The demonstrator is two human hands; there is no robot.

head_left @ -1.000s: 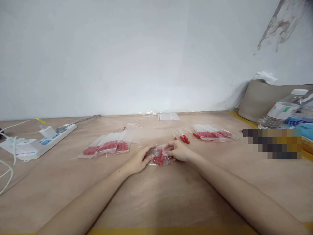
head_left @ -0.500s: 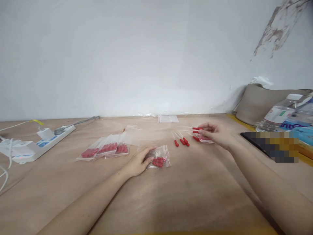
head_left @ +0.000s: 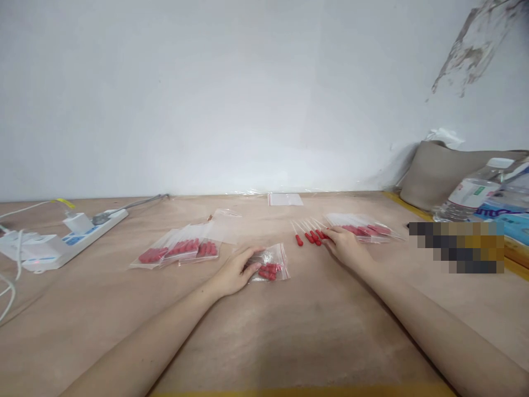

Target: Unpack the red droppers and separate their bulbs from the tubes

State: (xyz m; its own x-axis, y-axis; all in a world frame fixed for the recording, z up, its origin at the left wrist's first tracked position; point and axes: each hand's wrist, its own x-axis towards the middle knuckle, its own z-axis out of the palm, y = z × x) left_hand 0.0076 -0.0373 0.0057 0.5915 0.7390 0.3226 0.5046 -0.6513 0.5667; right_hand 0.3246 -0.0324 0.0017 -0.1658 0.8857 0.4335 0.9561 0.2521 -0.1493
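My left hand (head_left: 235, 273) rests on the table, its thumb and fingers closed on the edge of a clear zip bag (head_left: 276, 256) with several short red pieces inside. Farther right, my right hand (head_left: 345, 245) has its fingertips closed around the red end of a dropper (head_left: 324, 234). That dropper lies at the right of a small row of loose droppers (head_left: 309, 237), thin pale stems pointing away and red bulbs towards me. Just behind my right hand are overlapping bags (head_left: 363, 229) with red-ended contents.
Filled bags with red pieces (head_left: 177, 249) overlap at the left, beside a flat clear bag (head_left: 225, 226). Another flat bag (head_left: 285, 199) lies by the wall. A power strip (head_left: 95, 231) with cables is far left; a water bottle (head_left: 469, 193) and grey bag (head_left: 433, 173) stand right.
My right hand has moved left and towards me, from the droppers above the bags to the loose row. The bags behind it show more fully. My left hand has stayed on its bag.
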